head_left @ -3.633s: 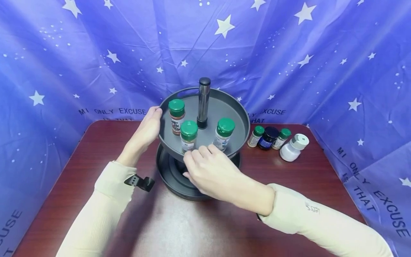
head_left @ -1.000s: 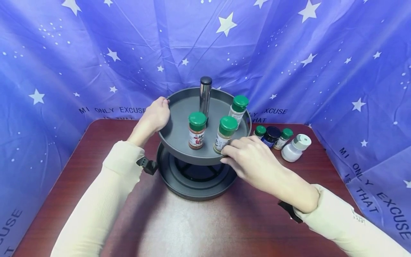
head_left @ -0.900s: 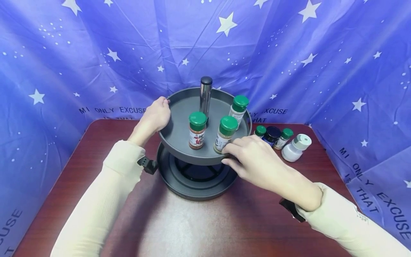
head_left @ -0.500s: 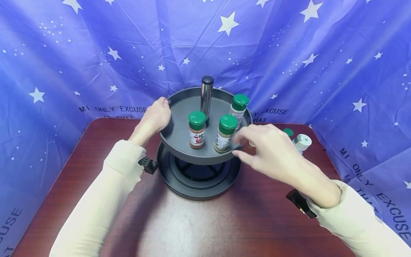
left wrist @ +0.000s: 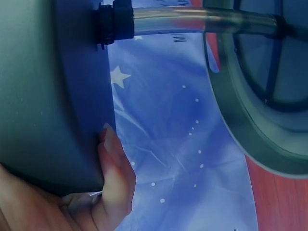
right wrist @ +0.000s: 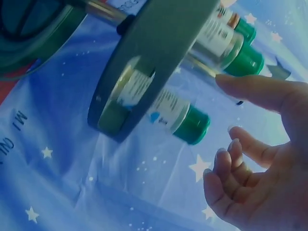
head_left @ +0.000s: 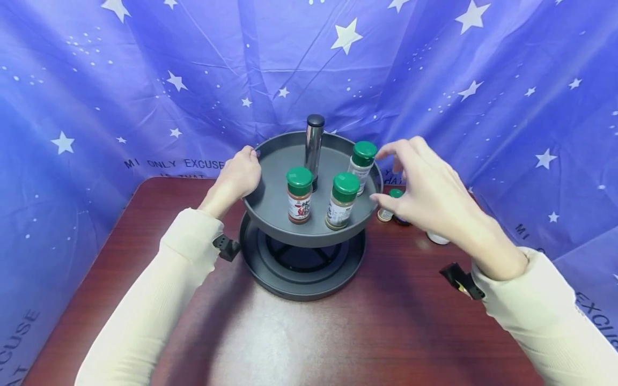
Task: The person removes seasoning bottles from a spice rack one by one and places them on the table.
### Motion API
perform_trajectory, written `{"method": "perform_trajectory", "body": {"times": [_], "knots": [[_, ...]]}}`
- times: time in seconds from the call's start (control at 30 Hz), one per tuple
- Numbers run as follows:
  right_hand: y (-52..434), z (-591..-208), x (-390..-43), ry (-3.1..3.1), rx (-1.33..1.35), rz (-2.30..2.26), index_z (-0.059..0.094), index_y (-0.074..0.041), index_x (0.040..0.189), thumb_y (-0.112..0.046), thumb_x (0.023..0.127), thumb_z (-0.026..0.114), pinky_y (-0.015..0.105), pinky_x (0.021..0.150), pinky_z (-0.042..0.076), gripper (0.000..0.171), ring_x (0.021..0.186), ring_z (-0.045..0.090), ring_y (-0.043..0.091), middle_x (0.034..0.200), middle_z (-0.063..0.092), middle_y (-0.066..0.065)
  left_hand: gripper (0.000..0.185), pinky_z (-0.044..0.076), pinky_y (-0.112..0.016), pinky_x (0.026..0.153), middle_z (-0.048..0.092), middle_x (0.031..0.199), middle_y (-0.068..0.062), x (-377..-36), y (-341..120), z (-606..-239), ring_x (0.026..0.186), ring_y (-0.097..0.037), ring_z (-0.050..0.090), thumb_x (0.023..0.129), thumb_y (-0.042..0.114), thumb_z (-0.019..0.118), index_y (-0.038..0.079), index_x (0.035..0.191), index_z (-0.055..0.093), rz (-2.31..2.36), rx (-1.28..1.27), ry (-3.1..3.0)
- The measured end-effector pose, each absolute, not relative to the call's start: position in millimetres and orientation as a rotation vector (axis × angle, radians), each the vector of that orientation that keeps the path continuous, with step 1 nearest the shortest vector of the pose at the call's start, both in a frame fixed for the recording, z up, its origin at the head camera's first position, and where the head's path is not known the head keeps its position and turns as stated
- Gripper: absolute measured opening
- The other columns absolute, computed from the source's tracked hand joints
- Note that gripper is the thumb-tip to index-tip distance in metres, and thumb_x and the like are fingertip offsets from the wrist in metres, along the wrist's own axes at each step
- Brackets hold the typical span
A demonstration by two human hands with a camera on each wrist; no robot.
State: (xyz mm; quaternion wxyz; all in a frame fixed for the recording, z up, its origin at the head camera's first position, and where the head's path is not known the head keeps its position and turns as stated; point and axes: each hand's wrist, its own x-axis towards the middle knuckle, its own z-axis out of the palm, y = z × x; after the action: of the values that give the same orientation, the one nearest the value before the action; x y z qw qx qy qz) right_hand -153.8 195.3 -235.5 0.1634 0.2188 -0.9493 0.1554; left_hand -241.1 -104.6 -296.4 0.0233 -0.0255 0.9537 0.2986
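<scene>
In the head view, a two-tier grey turntable rack stands on the table. My left hand [head_left: 238, 174] grips the left rim of its upper tray [head_left: 270, 228]; the left wrist view shows the fingers [left wrist: 115, 168] curled round the edge. Three green-capped spice jars stand upright on that tray: one with red contents [head_left: 299, 201] at the front, another [head_left: 340, 206] to its right, a third [head_left: 361, 171] at the right rim. Beside this third jar, my right hand [head_left: 429, 187] is raised with thumb and fingers apart and nothing between them, as the right wrist view also shows.
Below, the lower tray [head_left: 301, 287] holds no jars in its visible part. On the table [head_left: 386, 321], behind my right hand, a green-capped jar [head_left: 385, 214], a dark jar [head_left: 402, 221] and a white bottle [head_left: 436, 237] are partly hidden. A starry blue curtain [head_left: 193, 96] encloses the back and sides.
Compared with the oldest frame, the upper tray has turned, carrying its jars round toward the front and right. My right hand has left the front rim and moved right and up; my left still grips the rim.
</scene>
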Motion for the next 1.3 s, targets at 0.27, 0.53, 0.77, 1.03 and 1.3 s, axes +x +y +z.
{"method": "perform_trajectory", "body": {"times": [0.27,0.53,0.77,1.03,1.3], "knots": [[195.1,-221.3,-180.2,-2.86,0.664,0.384,0.033,-0.025,0.151,-0.023,0.074,0.086,0.057,0.076,0.046,0.094,0.111,0.045,0.038,0.134,0.04,0.021,0.043,0.037,-0.055,0.11,0.051,0.142,-0.021,-242.6,-103.5,-296.5,0.133,-0.046,0.046,0.106,0.026,0.018,0.005,0.133,0.044,0.893,-0.089,2.962],[191.9,-217.8,-195.2,-2.93,0.781,0.282,0.029,-0.023,0.154,-0.022,0.07,0.089,0.062,0.092,0.043,0.103,0.124,0.042,0.045,0.149,0.034,0.019,0.043,0.037,-0.054,0.111,0.051,0.142,-0.02,-244.0,-104.0,-295.8,0.134,-0.046,0.045,0.107,0.026,0.019,0.005,0.135,0.043,0.893,-0.085,2.963],[189.1,-220.8,-203.4,-2.93,0.862,0.238,0.027,-0.024,0.155,-0.024,0.067,0.09,0.067,0.102,0.037,0.108,0.135,0.037,0.047,0.156,0.029,0.016,0.043,0.037,-0.054,0.111,0.05,0.143,-0.021,-242.6,-103.0,-295.4,0.134,-0.046,0.045,0.107,0.025,0.019,0.004,0.137,0.042,0.884,-0.075,2.954],[189.5,-233.1,-216.7,-2.845,0.928,0.202,0.029,-0.024,0.153,-0.028,0.066,0.091,0.072,0.103,0.035,0.108,0.143,0.031,0.048,0.164,0.018,0.014,0.043,0.038,-0.054,0.11,0.051,0.141,-0.02,-243.1,-103.1,-296.0,0.133,-0.045,0.046,0.107,0.026,0.018,0.005,0.135,0.042,0.881,-0.082,2.955],[187.0,-249.1,-222.9,-2.707,1.041,0.087,0.031,-0.021,0.152,-0.027,0.065,0.093,0.068,0.094,0.045,0.107,0.145,0.031,0.043,0.166,0.015,0.013,0.044,0.038,-0.054,0.111,0.05,0.142,-0.021,-242.5,-103.5,-295.0,0.134,-0.045,0.046,0.106,0.025,0.018,0.005,0.138,0.041,0.874,-0.085,2.952]]}}
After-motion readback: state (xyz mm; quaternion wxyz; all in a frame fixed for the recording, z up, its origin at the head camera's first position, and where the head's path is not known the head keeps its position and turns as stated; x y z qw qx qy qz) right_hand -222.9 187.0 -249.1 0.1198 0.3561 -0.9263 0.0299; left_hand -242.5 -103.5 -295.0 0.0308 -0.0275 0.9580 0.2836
